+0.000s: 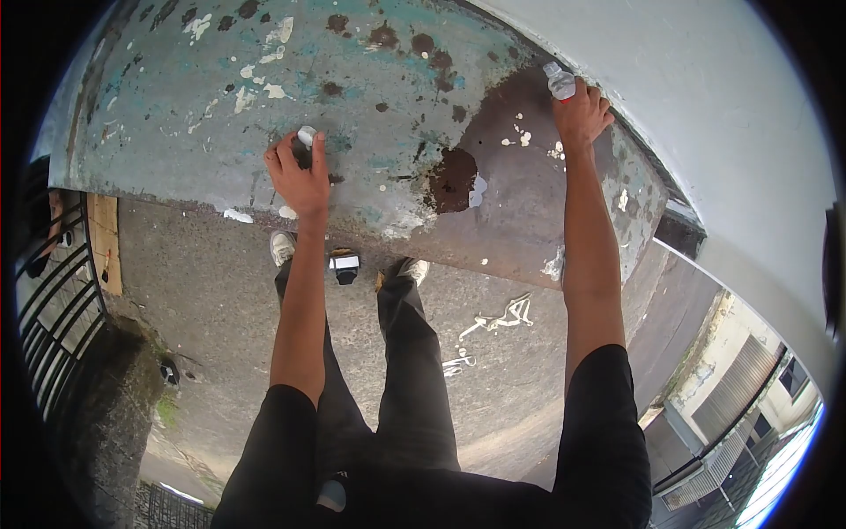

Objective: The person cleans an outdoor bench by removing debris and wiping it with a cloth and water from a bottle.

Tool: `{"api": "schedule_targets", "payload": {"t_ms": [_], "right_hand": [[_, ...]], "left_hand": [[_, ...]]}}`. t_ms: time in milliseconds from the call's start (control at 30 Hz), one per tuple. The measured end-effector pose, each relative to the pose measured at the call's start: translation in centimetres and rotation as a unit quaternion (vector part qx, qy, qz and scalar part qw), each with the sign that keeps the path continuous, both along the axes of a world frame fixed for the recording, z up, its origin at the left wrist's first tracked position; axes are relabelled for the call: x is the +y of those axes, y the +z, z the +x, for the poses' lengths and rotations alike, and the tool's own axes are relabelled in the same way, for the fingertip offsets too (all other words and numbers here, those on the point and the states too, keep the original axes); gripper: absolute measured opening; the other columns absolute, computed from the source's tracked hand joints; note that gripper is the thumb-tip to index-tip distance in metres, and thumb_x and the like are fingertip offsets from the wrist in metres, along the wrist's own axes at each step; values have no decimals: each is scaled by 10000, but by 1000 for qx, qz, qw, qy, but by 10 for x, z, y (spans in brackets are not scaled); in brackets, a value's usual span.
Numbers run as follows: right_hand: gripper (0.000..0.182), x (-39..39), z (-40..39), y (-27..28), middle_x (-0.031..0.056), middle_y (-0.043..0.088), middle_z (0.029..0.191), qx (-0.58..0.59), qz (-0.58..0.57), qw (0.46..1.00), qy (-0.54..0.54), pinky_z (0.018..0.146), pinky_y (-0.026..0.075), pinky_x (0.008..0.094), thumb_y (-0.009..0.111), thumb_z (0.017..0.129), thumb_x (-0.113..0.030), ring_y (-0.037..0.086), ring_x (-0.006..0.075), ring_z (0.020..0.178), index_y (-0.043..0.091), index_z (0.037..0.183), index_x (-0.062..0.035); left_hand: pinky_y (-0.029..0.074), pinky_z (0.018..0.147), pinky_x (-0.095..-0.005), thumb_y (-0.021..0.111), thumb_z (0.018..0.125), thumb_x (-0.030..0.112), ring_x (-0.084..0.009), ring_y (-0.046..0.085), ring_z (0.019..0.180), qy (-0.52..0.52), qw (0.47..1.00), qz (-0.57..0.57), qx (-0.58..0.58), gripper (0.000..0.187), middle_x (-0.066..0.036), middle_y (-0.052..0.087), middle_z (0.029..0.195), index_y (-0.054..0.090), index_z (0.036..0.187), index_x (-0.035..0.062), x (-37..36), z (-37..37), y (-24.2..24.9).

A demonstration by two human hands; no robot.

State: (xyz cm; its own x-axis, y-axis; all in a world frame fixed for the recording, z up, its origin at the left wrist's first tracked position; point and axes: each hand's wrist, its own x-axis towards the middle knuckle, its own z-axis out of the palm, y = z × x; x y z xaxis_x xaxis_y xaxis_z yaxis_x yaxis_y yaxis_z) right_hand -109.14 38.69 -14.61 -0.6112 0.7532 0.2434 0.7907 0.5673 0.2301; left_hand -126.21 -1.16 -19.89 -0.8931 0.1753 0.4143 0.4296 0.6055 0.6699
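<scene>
My left hand (301, 181) is over the worn, paint-spotted surface, thumb and fingers closed around a small white object (307, 135). Its exact kind is too small to make out. Far to the right, near the white wall, my right hand (582, 116) grips a small clear plastic bottle (560, 82) with a bit of red beside the fingers. The bottle's upper end points away from me and to the left. Beneath both hands lies the grey-green slab (203, 150), marked with white paint flecks and dark stains. A dark wet-looking patch (454, 181) shows between my arms.
The white wall (705, 97) borders the slab at right. On the concrete ground (211, 273) are my shoes, a small black-and-white object (345, 264) between them, and white strips (502, 319). Black metal railings (66, 326) stand at left.
</scene>
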Motion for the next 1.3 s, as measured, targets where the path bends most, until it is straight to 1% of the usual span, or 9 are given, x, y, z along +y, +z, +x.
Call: {"api": "schedule_targets", "payload": {"t_ms": [500, 700, 800, 833, 967, 1000, 1100, 1167, 1300], "right_hand": [[575, -5, -11, 2, 64, 606, 1156, 28, -15, 999, -29, 855, 380, 495, 777, 679, -366, 533, 313, 1087, 621, 1208, -205], [701, -14, -12, 12, 118, 591, 1233, 164, -108, 969, -148, 953, 373, 563, 824, 640, -418, 525, 350, 1165, 603, 1240, -132], [745, -20, 1, 10, 149, 595, 1220, 270, -164, 929, -191, 969, 400, 528, 832, 637, -425, 554, 346, 1146, 590, 1241, -62], [753, -25, 12, 2, 165, 596, 1206, 332, -170, 915, -154, 965, 418, 494, 843, 635, -401, 567, 346, 1128, 582, 1236, -28], [731, -89, 36, 23, 191, 596, 1170, 466, -182, 859, -111, 951, 443, 418, 865, 639, -303, 581, 356, 1081, 569, 1208, 47], [728, -109, 46, 27, 187, 598, 1153, 468, -179, 861, -89, 943, 444, 419, 874, 634, -281, 574, 352, 1078, 567, 1207, 45], [774, -170, 81, 37, 174, 589, 1130, 392, -193, 895, -88, 933, 433, 426, 893, 622, -280, 549, 340, 1082, 543, 1238, 31], [818, -214, 102, 42, 167, 567, 1138, 378, -217, 894, -99, 932, 423, 434, 898, 618, -273, 526, 333, 1092, 508, 1278, 13], [803, -290, 140, 52, 174, 547, 1153, 427, -318, 832, -153, 937, 400, 447, 891, 625, -212, 510, 330, 1075, 488, 1288, -5]], "left_hand": [[461, 704, -411, 750, 826, 367, -295, 560, 871, 17, 999, -11, -27, 394, -99, 537, 965, 602, 1024, 61, 2, 0, 1], [461, 705, -408, 750, 826, 360, -293, 560, 877, 16, 999, -15, -26, 382, -99, 538, 969, 599, 1021, 68, 1, 0, 0], [463, 707, -414, 754, 823, 362, -298, 562, 882, 14, 999, -9, -45, 394, -100, 541, 980, 598, 1035, 68, 1, 1, 1], [460, 695, -401, 763, 815, 348, -282, 560, 857, 16, 999, -8, -43, 391, -93, 545, 973, 607, 1038, 67, 0, 2, -1], [436, 645, -346, 790, 798, 292, -217, 543, 780, -10, 996, 43, -75, 371, -65, 557, 940, 636, 1047, 63, -3, 1, 1], [403, 614, -294, 799, 795, 258, -143, 507, 748, -20, 989, 108, -95, 344, -25, 557, 902, 659, 1040, 61, -2, 1, -1], [389, 601, -265, 804, 793, 238, -95, 482, 750, -50, 967, 136, -210, 338, 0, 556, 897, 669, 1047, 62, -2, 11, 34], [387, 597, -249, 810, 783, 190, -68, 461, 756, -91, 956, 143, -239, 324, 11, 561, 908, 679, 1052, 65, 2, 37, 63], [411, 618, -250, 807, 748, 93, -86, 513, 795, -274, 880, 138, -363, 342, 0, 591, 949, 680, 1065, 68, 12, 119, 118]]}}
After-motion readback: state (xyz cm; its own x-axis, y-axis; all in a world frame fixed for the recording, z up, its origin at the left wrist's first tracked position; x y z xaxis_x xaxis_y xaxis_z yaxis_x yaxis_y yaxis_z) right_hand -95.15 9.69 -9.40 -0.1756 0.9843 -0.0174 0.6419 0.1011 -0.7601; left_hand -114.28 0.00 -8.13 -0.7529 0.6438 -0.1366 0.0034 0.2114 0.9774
